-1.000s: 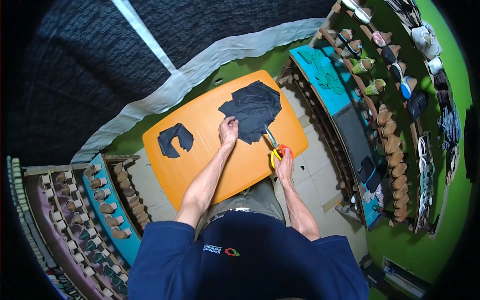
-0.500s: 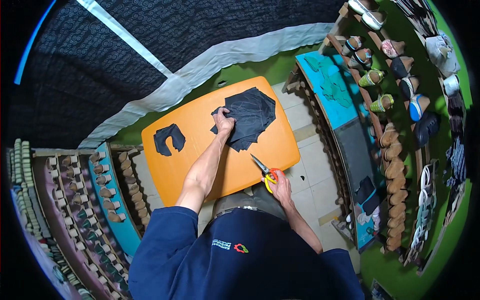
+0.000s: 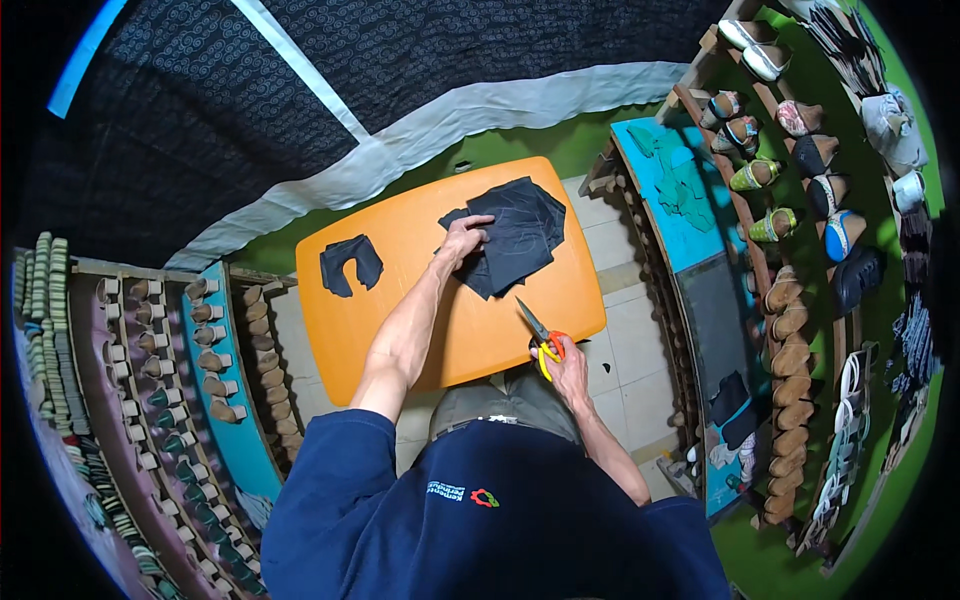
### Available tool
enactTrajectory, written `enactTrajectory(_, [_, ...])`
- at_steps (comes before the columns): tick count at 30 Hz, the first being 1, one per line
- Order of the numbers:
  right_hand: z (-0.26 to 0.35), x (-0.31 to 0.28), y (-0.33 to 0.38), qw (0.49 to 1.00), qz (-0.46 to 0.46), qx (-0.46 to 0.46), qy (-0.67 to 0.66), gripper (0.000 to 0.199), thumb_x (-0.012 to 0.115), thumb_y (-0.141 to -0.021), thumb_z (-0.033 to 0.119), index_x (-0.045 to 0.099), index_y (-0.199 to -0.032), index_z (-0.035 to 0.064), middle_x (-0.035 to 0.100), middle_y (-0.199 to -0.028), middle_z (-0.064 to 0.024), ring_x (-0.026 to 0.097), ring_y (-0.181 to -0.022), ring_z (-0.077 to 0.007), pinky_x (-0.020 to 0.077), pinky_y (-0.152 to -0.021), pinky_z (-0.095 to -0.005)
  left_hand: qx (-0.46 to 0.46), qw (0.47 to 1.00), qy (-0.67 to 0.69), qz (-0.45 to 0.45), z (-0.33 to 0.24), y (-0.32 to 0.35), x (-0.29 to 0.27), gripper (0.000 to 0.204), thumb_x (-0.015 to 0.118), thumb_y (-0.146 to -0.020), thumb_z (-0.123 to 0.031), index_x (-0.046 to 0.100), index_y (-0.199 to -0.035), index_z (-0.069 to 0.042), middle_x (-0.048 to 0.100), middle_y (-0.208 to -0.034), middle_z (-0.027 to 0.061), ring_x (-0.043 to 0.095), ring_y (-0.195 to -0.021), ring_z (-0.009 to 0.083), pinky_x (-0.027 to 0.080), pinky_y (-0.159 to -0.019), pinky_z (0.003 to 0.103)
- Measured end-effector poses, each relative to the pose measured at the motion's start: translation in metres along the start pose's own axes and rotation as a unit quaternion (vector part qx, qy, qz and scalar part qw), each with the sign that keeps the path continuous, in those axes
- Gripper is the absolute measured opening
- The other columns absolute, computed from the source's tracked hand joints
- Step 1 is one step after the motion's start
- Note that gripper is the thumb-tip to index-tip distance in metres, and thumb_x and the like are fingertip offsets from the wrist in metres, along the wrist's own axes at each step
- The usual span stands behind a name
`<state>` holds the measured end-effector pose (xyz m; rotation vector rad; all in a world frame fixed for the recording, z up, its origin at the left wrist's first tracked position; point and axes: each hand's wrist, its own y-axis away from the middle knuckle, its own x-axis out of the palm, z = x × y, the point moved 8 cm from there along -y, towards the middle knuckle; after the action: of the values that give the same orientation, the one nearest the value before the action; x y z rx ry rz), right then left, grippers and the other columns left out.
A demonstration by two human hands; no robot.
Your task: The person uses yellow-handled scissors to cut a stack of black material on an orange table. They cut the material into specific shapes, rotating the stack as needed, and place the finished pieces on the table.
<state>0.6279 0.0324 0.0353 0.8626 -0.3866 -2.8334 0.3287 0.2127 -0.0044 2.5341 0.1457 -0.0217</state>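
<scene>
Along the far left side, green-and-cream striped soft bundles (image 3: 47,340) hang beside slanted racks of foot-shaped forms. Next to these, a bright blue board (image 3: 250,450) carries a column of brown foot-shaped forms (image 3: 208,335). Above and behind hangs a dark patterned cloth curtain (image 3: 200,130) with a wide white border (image 3: 400,150).

Toward the middle stands an orange table with rounded corners (image 3: 350,340). On its left part lies a flat, black, U-shaped piece of cloth (image 3: 334,264), well apart from everything else on the table. Farther right, the left hand (image 3: 462,240) rests palm down at the left edge of a loose pile of flat black cloth pieces (image 3: 515,240), its index finger stretched over the top; whether finger and thumb pinch any layer, I cannot tell. The pile sits on the table's far right part, its pieces overlapping at uneven angles.

Nearer the person, the right hand (image 3: 572,372) is closed around the handles of metal scissors with red and yellow grips (image 3: 536,326). Their blades point up and leftward over the table, the tip near the pile but apart from it.

Farther right, a turquoise shelf top (image 3: 700,255) holds crumpled green cloth (image 3: 682,190), and beyond it stand racks of shoes and brown forms.
</scene>
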Motion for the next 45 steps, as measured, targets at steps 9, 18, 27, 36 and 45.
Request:
enactTrajectory(9, [0.016, 0.052, 0.039, 0.999, 0.027, 0.005, -0.025, 0.053, 0.087, -0.078, 0.037, 0.066, -0.107, -0.0015, 0.062, -0.078, -0.0098, 0.057, -0.072, -0.0188, 0.0493, -0.07, -0.0345, 0.03, 0.956, 0.263, -0.127, 0.066, 0.117, -0.047, 0.057, 0.058, -0.088, 0.005, 0.055, -0.143, -0.01, 0.062, -0.098, 0.0049, 0.064, -0.095, 0.0151, 0.058, -0.082, 0.03])
enactTrajectory(18, [-0.001, 0.157, 0.113, 0.938, 0.254, 0.218, -0.088, 0.054, 0.076, -0.085, 0.056, 0.057, -0.082, 0.0048, 0.048, -0.063, 0.0006, 0.055, -0.059, -0.0105, 0.0468, -0.054, -0.0286, -0.023, 0.859, 0.451, -0.242, 0.223, 0.193, -0.073, 0.045, 0.056, -0.093, 0.01, 0.056, -0.138, 0.001, 0.052, -0.136, 0.0217, 0.057, -0.123, 0.0285, 0.052, -0.105, 0.038])
enactTrajectory(27, [0.021, 0.213, 0.134, 0.885, 0.283, 0.307, -0.206, 0.074, 0.059, -0.085, 0.075, 0.059, -0.089, 0.0017, 0.056, -0.069, -0.005, 0.062, -0.056, -0.0145, 0.0522, -0.053, -0.0279, -0.054, 0.858, 0.471, -0.199, 0.224, 0.193, -0.076, 0.05, 0.059, -0.091, 0.01, 0.053, -0.14, 0.001, 0.054, -0.134, 0.0277, 0.057, -0.123, 0.0335, 0.047, -0.11, 0.038])
enactTrajectory(36, [0.047, 0.247, 0.109, 0.895, 0.217, 0.286, -0.264, 0.084, 0.058, -0.082, 0.08, 0.059, -0.084, -0.0039, 0.053, -0.059, -0.0066, 0.056, -0.046, -0.017, 0.0525, -0.045, -0.0312, -0.068, 0.854, 0.481, -0.186, 0.225, 0.193, -0.073, 0.055, 0.061, -0.089, 0.01, 0.051, -0.142, 0.0, 0.059, -0.127, 0.0236, 0.06, -0.118, 0.0295, 0.051, -0.106, 0.033])
enactTrajectory(45, [0.04, 0.249, 0.108, 0.895, 0.223, 0.28, -0.267, 0.083, 0.058, -0.081, 0.081, 0.06, -0.083, -0.0019, 0.052, -0.06, -0.0047, 0.055, -0.047, -0.0154, 0.0516, -0.046, -0.0297, -0.079, 0.862, 0.467, -0.181, 0.217, 0.2, -0.067, 0.056, 0.063, -0.089, 0.009, 0.051, -0.143, -0.004, 0.06, -0.127, 0.0234, 0.061, -0.117, 0.0304, 0.053, -0.1, 0.033])
